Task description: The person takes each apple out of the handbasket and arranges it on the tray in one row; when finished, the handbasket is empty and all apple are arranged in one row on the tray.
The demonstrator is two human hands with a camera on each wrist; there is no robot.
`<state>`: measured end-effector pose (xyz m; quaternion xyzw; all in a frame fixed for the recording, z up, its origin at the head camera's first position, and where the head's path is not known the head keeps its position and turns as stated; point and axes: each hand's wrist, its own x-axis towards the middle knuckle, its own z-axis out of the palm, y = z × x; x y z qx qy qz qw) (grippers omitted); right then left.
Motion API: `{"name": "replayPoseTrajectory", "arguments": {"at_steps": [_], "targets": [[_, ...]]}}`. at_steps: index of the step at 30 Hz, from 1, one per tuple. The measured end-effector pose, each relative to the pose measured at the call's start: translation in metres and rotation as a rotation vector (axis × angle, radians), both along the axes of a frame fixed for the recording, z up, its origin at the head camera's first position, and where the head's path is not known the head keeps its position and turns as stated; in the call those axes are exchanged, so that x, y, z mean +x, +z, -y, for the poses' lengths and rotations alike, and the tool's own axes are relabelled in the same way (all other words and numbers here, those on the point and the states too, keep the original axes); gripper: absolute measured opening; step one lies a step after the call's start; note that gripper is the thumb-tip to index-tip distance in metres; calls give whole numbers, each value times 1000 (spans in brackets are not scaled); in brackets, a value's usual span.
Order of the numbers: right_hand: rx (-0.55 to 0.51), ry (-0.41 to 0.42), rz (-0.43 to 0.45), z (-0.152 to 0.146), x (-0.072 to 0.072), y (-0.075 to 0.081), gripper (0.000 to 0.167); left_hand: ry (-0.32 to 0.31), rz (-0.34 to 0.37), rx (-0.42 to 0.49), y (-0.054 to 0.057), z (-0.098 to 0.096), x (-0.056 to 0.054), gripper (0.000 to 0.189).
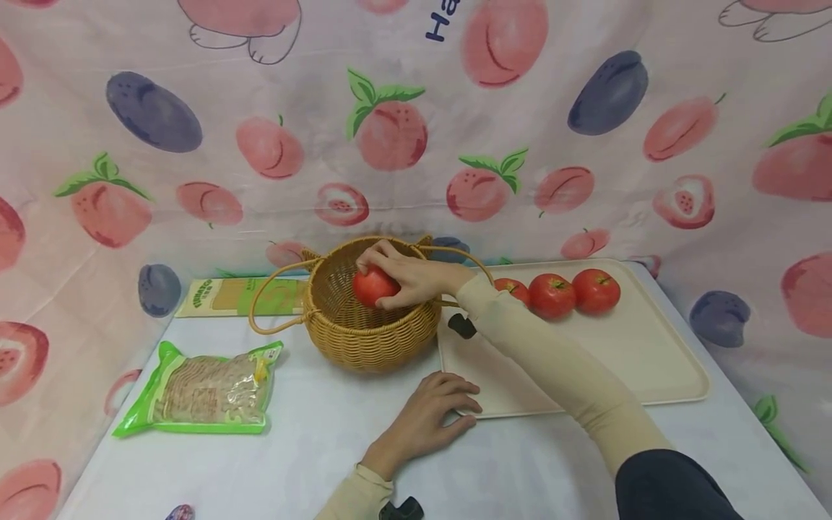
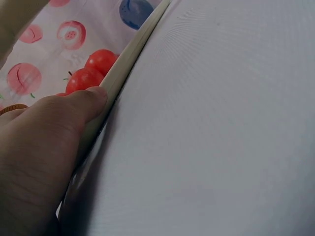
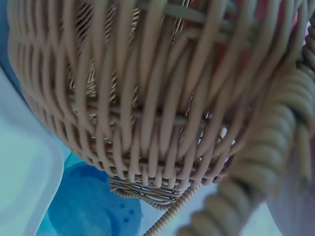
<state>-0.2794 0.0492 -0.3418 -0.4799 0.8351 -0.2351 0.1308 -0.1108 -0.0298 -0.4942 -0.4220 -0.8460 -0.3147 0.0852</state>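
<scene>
My right hand [image 1: 406, 273] grips a red apple [image 1: 375, 286] inside the mouth of a round wicker basket [image 1: 370, 350], fingers over its top and thumb at its side. In the right wrist view the woven basket wall [image 3: 147, 98] fills most of the picture and hides the hand. My left hand [image 1: 432, 412] rests at the near left corner of a cream tray [image 1: 630, 354], fingers spread and relaxed over its edge. The left wrist view shows the thumb lying along the tray rim [image 2: 129, 54]. Several red apples [image 1: 552, 296] sit along the tray's far side.
Left of the basket lies a clear bag [image 1: 208, 390] with green edges and brownish contents. Behind it is a flat green-and-tan packet [image 1: 240, 297]. A small purplish object [image 1: 180, 513] shows at the near edge. A fruit-print cloth [image 1: 390, 195] hangs behind the white table [image 1: 312, 448].
</scene>
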Motion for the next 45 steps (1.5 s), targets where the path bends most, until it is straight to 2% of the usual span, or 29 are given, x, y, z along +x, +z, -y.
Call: {"name": "replayPoseTrajectory", "arguments": {"at_steps": [6,17,26,31,38,45], "targets": [[-60,-24,-18,-7,7,-1,60,-6,13,8,-2,0,-1,13],[-148,-106,-34,-21,14,-3,62,-8,0,16,-1,1,1,13],[-229,-141,-39,-37,20,6,61,-3,32,16,-1,0,1,12],[-278,-179,-42,-46,25,11,61,-5,9,13,-1,1,2,13],[-373,-130,-61,-55,23,9,63,0,-10,10,-1,1,1,13],[-430,-141,-81,-65,23,8,65,-2,-3,9,0,0,2,13]]}}
